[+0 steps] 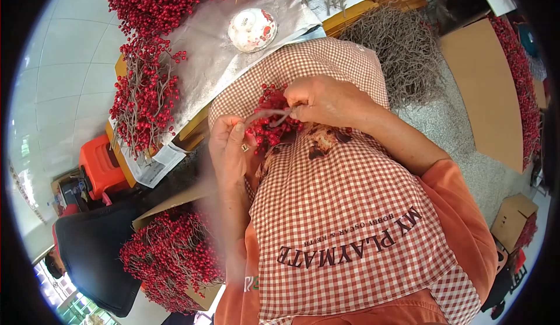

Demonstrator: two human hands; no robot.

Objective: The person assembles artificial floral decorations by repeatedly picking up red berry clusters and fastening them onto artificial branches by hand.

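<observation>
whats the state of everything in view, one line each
left hand, closed on a stem
right hand, pinching the stem
stem, curved, held between both hands
checked apron, worn
floral bowl, which way up unclear
grey twigs, tangled, heaped
silver sheet, spread flat

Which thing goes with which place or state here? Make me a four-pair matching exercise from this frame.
1. Floral bowl
2. Checked apron
3. Bent stem
4. Bare twigs

A. Lettered "MY PLAYMATE"
B. Grey-brown, in a large heap
C. On the silvery sheet
D. Held between the left hand and right hand

Pairs: 1-C, 2-A, 3-D, 4-B
</observation>
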